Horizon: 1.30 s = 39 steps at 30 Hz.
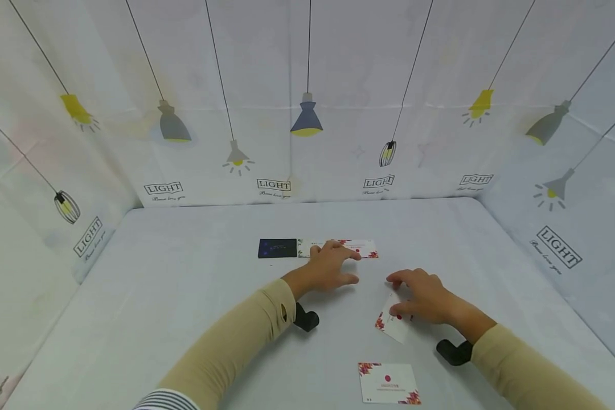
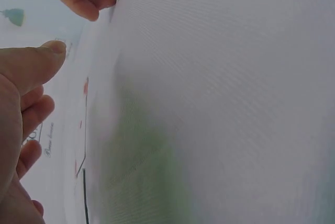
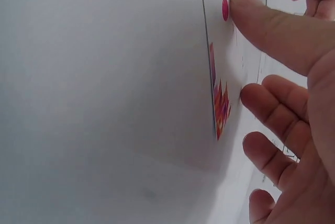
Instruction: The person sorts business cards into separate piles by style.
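My left hand (image 1: pixel 330 266) hovers by a row of cards, its thumb and fingers spread and holding nothing. That row has a dark blue card (image 1: pixel 277 248) at its left end, a white card (image 1: pixel 303 248) partly hidden by the hand, and a white card with red floral corners (image 1: pixel 369 249) at the right. My right hand (image 1: pixel 421 295) is over a tilted white floral card (image 1: pixel 389 326). In the right wrist view, the thumb (image 3: pixel 261 17) appears to touch that card beside its red dot; the other fingers are apart from the thumb.
Nearer the front edge lies another white floral card (image 1: pixel 389 384). All the cards are on a white-covered table (image 1: pixel 184 273). White cloth (image 1: pixel 348 62) printed with hanging lamps encloses the back and sides. A black wrist device (image 1: pixel 454 353) sits under the right wrist.
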Available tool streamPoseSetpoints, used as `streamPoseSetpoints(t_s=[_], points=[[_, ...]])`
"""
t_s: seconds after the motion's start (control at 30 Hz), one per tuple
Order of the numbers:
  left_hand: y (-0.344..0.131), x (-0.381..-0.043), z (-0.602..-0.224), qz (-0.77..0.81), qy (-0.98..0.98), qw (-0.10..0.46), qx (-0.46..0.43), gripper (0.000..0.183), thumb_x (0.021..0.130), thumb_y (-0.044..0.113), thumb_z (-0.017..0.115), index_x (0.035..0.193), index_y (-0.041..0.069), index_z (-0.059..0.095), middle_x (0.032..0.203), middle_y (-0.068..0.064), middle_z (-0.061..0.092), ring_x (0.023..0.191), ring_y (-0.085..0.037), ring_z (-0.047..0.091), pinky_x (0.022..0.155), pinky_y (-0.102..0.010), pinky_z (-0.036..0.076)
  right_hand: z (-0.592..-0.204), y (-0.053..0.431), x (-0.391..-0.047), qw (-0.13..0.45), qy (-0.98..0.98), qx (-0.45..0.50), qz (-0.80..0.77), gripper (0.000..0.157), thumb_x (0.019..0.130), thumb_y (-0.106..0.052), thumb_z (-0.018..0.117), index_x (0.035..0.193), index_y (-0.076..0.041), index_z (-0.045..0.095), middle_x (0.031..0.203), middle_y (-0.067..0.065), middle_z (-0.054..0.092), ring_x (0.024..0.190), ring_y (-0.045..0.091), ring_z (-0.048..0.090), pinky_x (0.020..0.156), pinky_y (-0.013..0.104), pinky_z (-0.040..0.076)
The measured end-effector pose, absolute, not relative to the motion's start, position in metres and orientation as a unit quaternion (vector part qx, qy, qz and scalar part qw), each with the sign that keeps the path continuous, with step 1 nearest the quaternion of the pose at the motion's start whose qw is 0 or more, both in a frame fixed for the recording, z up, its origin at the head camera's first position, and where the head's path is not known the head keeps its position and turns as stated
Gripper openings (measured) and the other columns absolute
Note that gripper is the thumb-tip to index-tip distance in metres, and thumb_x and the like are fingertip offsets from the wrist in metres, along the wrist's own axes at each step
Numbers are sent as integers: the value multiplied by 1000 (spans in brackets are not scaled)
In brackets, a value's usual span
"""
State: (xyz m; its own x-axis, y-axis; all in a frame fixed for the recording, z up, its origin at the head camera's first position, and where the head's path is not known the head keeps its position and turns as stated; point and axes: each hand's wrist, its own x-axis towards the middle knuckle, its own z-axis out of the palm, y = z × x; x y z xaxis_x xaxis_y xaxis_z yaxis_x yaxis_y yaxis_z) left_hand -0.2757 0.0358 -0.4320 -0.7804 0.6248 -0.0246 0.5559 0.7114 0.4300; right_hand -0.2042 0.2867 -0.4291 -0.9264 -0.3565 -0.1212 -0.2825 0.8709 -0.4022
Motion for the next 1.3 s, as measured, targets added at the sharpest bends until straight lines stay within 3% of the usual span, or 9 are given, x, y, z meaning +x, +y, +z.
streamPoseSetpoints(t_s=[0.53, 0.9, 1.03, 1.2, 1.3], points=[[38, -269, -439, 197, 921, 92, 324, 52, 90, 47, 72, 137, 30, 60, 135, 12, 57, 136, -18, 32, 96, -47, 26, -435, 271, -208, 46, 979, -122, -158, 55, 82, -42, 82, 120, -6, 66, 95, 0, 61, 92, 24, 55, 77, 48, 41], [43, -256, -453, 177, 911, 99, 359, 78, 74, 64, 80, 139, 28, 58, 137, 14, 56, 134, -17, 33, 95, -46, 26, -436, 258, -210, 20, 986, -86, -139, 56, 82, -45, 80, 115, -1, 67, 82, 1, 61, 78, 23, 56, 75, 50, 44], [45, -254, -456, 161, 911, 86, 370, 78, 73, 64, 80, 138, 28, 58, 136, 14, 56, 132, -16, 34, 92, -43, 26, -436, 261, -210, 27, 983, -92, -157, 58, 81, -45, 81, 116, -1, 66, 89, 3, 63, 82, 23, 57, 78, 49, 47], [46, -254, -453, 151, 913, 87, 368, 72, 76, 60, 80, 138, 28, 58, 136, 15, 56, 133, -16, 35, 92, -43, 27, -435, 272, -210, 70, 964, -140, -216, 65, 78, -37, 86, 129, -5, 62, 118, 11, 63, 104, 30, 58, 90, 52, 49], [45, -255, -452, 150, 916, 88, 360, 67, 79, 56, 79, 137, 29, 59, 136, 15, 56, 133, -17, 35, 92, -44, 27, -434, 279, -210, 92, 955, -169, -225, 62, 79, -30, 86, 132, -9, 61, 121, 11, 61, 108, 31, 56, 91, 52, 48]])
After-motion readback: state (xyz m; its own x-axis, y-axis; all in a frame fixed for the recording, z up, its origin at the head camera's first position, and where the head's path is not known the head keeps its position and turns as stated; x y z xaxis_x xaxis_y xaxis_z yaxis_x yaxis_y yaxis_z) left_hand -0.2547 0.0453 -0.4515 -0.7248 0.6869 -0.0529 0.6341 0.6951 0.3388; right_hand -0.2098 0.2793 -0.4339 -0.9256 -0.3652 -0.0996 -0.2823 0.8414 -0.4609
